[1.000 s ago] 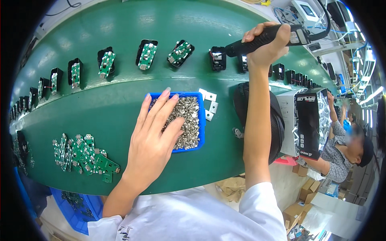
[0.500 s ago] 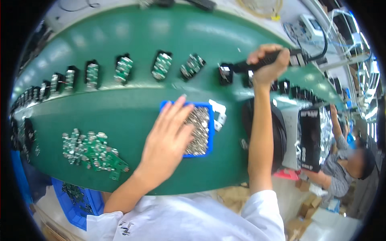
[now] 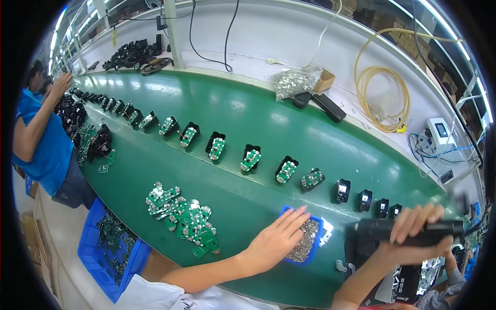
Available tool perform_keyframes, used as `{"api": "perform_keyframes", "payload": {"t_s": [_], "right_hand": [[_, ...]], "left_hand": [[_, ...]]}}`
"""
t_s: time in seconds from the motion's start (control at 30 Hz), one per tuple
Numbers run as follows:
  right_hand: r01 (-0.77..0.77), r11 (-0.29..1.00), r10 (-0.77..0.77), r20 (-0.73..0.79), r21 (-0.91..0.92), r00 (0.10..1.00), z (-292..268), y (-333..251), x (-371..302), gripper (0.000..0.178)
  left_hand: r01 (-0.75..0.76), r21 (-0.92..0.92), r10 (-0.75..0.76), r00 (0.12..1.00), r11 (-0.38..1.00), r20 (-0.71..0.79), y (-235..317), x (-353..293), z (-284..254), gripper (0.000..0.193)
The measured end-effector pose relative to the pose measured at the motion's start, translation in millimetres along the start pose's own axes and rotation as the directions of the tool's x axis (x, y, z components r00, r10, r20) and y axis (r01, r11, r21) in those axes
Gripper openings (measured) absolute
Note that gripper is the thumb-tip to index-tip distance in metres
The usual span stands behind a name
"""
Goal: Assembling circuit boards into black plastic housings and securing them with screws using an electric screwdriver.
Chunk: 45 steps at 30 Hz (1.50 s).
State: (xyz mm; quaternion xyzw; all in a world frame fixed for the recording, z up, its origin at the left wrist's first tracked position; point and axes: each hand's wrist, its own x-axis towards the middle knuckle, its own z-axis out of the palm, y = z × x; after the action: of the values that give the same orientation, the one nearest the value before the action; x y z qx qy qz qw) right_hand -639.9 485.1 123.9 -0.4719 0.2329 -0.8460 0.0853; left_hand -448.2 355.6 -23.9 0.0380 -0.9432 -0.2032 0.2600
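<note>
My left hand (image 3: pixel 274 242) reaches over the near-left rim of a small blue tray (image 3: pixel 318 240) full of small metal screws (image 3: pixel 305 242). Its fingers lie stretched out and no part is seen in its grasp. Gripped in my right hand (image 3: pixel 408 250), a black electric screwdriver (image 3: pixel 374 230) lies nearly level to the right of the tray; both are blurred by motion. Beyond the hands runs a row of black housings. Some, such as this housing (image 3: pixel 287 169), carry a green circuit board; a black housing (image 3: pixel 342 191) nearer the screwdriver shows no green board.
Loose green circuit boards (image 3: pixel 194 219) lie left of my hand on the green table (image 3: pixel 227 191). White pieces (image 3: pixel 326 232) sit beside the tray. A blue bin (image 3: pixel 90 243) with boards stands below the table edge. At far left works a person in blue (image 3: pixel 49 147).
The view has swung, showing more of the table's far side and left end. My right hand and the screwdriver have come down from the housings. My left hand stays at the tray.
</note>
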Motion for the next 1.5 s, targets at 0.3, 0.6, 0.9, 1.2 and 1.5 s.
{"api": "perform_keyframes", "payload": {"t_s": [0.3, 0.6, 0.9, 1.2, 1.5], "right_hand": [[-0.02, 0.994, 0.037, 0.152, -0.108, 0.988, 32.2, -32.0, -23.8, 0.043], [-0.016, 0.989, 0.049, 0.231, -0.144, 0.972, 25.6, -37.7, -26.8, 0.045], [-0.171, 0.985, 0.171, 0.156, -0.018, 0.973, 31.3, -37.2, -13.0, 0.057], [-0.285, 0.957, 0.288, 0.266, -0.051, 0.92, 22.4, -37.4, -9.9, 0.052], [-0.274, 0.962, 0.261, 0.245, 0.021, 0.934, 12.8, -30.5, -16.7, 0.049]], "left_hand": [[0.013, -0.009, -0.013, 1.0, 1.0, -0.024, 2.7, 0.3, 8.8, 0.015], [0.064, -0.079, -0.071, 0.993, 0.995, -0.093, 5.8, 4.5, 3.1, 0.016], [0.069, -0.274, -0.125, 0.974, 0.959, -0.191, 7.6, -1.7, 3.6, 0.014], [0.094, -0.458, -0.178, 0.973, 0.884, -0.144, 2.1, -0.4, 8.2, 0.016], [0.365, -0.929, -0.391, 0.847, -0.063, 0.36, 17.4, 0.0, -10.3, 0.014]]}}
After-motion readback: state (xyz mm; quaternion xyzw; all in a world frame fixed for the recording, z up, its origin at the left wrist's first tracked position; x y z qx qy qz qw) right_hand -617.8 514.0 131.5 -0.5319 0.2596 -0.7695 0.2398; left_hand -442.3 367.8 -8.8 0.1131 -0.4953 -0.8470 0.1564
